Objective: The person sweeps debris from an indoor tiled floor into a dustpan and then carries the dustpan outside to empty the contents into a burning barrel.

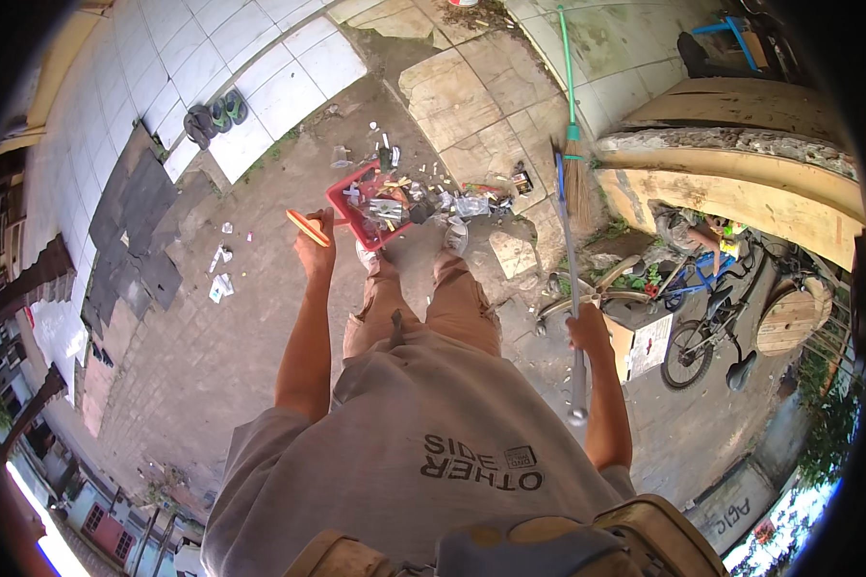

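Observation:
My left hand [316,248] is closed around the orange-topped handle [308,229] of a red dustpan [344,188]. The pan sits low in front of my feet with mixed litter in it. More litter [471,204], with plastic scraps and small wrappers, spreads to the right of the pan. My right hand [588,327] grips a long grey pole [575,279] with a blue section toward its far end; a dark tip shows there, its kind unclear. Beside that tip stands a green-handled straw broom [575,173].
White scraps [221,287] lie on the ground at left. Sandals [226,111] rest on the tile edge. At right are a cardboard box [648,344], a bicycle [691,351], a wooden cable spool [792,317] and a low yellowish wall [741,197]. Grey slabs [137,226] cover the left side.

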`<action>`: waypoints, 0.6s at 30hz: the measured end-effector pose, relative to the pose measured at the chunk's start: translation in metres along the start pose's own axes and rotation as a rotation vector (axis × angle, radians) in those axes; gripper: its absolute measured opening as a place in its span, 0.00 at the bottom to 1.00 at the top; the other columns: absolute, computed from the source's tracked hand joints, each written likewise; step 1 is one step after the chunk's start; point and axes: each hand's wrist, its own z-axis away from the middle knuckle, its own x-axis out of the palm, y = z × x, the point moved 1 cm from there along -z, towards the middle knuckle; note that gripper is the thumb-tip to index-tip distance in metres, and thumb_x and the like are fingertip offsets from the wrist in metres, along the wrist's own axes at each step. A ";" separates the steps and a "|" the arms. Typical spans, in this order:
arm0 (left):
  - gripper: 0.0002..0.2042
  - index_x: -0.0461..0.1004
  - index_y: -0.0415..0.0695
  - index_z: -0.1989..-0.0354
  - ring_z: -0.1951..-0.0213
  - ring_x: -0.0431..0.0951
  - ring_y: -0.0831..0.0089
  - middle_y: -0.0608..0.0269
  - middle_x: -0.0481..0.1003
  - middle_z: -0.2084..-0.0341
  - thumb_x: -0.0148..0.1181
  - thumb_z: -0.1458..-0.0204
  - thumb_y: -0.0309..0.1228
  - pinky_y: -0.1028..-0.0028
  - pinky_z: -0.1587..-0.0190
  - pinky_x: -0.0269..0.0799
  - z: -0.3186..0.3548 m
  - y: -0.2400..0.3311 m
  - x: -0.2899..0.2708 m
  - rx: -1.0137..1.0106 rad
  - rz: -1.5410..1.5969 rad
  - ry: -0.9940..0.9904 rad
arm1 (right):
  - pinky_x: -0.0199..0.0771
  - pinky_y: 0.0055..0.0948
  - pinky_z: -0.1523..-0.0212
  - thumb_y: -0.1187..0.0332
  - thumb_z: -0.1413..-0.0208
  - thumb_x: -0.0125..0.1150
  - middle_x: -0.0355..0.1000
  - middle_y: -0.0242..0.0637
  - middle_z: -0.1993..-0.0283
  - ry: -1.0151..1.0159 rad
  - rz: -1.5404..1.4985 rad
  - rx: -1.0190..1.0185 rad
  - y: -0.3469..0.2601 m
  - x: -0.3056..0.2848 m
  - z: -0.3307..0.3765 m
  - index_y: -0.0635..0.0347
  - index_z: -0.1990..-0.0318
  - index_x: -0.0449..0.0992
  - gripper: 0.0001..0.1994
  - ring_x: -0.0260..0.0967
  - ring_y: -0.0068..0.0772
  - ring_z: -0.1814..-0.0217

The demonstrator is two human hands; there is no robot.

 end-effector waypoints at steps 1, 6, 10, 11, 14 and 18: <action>0.20 0.78 0.41 0.64 0.67 0.77 0.63 0.54 0.77 0.73 0.58 0.47 0.49 0.65 0.60 0.70 -0.001 -0.005 0.001 -0.023 -0.018 -0.040 | 0.70 0.35 0.86 0.75 0.54 0.54 0.69 0.47 0.82 -0.069 -0.117 0.072 0.005 0.013 -0.024 0.78 0.65 0.68 0.12 0.70 0.38 0.86; 0.21 0.77 0.42 0.65 0.68 0.78 0.59 0.51 0.76 0.75 0.55 0.46 0.51 0.64 0.63 0.71 -0.002 -0.048 0.012 -0.071 -0.036 -0.037 | 0.72 0.34 0.85 0.76 0.54 0.55 0.70 0.49 0.77 -0.253 -0.248 0.064 -0.053 0.087 -0.027 0.79 0.60 0.59 0.17 0.72 0.37 0.84; 0.24 0.77 0.42 0.63 0.65 0.74 0.69 0.57 0.76 0.72 0.54 0.47 0.54 0.67 0.59 0.68 0.002 -0.042 0.016 -0.164 0.002 -0.162 | 0.72 0.34 0.84 0.73 0.54 0.55 0.71 0.50 0.79 -0.346 -0.216 -0.078 -0.073 0.107 -0.010 0.79 0.63 0.62 0.16 0.73 0.38 0.82; 0.24 0.76 0.41 0.65 0.67 0.72 0.69 0.58 0.74 0.75 0.53 0.46 0.54 0.67 0.60 0.67 0.002 -0.040 0.018 -0.125 0.040 -0.138 | 0.71 0.34 0.83 0.72 0.54 0.55 0.71 0.50 0.79 -0.379 -0.181 -0.137 -0.079 0.110 -0.008 0.80 0.63 0.62 0.17 0.74 0.39 0.82; 0.24 0.76 0.41 0.66 0.68 0.71 0.70 0.59 0.73 0.76 0.53 0.46 0.54 0.68 0.62 0.67 0.007 -0.040 0.016 -0.176 0.033 -0.153 | 0.71 0.33 0.82 0.71 0.55 0.55 0.71 0.48 0.80 -0.419 -0.170 -0.155 -0.098 0.118 -0.005 0.79 0.66 0.65 0.15 0.73 0.38 0.82; 0.22 0.78 0.46 0.66 0.62 0.78 0.55 0.51 0.78 0.72 0.53 0.47 0.55 0.62 0.59 0.70 0.010 -0.040 0.006 -0.168 0.008 -0.113 | 0.70 0.31 0.82 0.71 0.55 0.54 0.71 0.46 0.82 -0.533 -0.138 -0.258 -0.121 0.108 0.005 0.76 0.71 0.69 0.12 0.73 0.35 0.83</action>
